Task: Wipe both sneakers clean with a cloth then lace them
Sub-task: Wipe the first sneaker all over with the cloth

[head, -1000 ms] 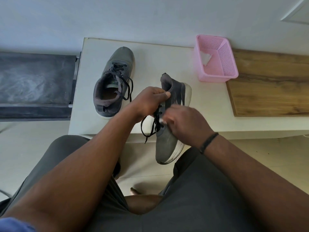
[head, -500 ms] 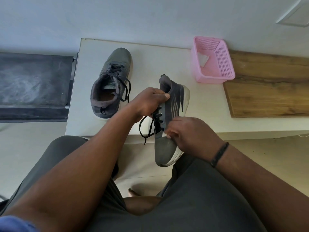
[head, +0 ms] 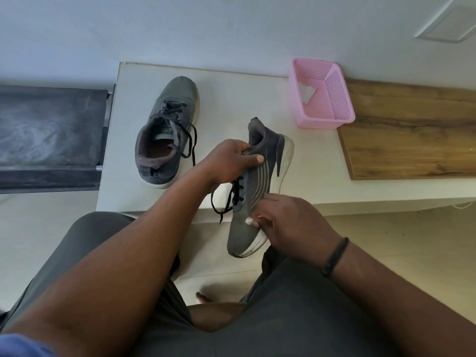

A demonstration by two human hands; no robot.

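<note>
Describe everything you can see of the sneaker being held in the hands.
The held sneaker is grey with a knit-looking upper, pale curved stripes on its side and a white sole. It is tipped on its side above the table's near edge, toe toward the person, heel toward the wall. Black laces are threaded through its eyelets, loose ends dangling. The left hand grips its collar; the right hand presses a small white cloth against the forefoot.

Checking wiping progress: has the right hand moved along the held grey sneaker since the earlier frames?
Yes. The right hand slid from the black laces toward the grey sneaker's toe.
</note>
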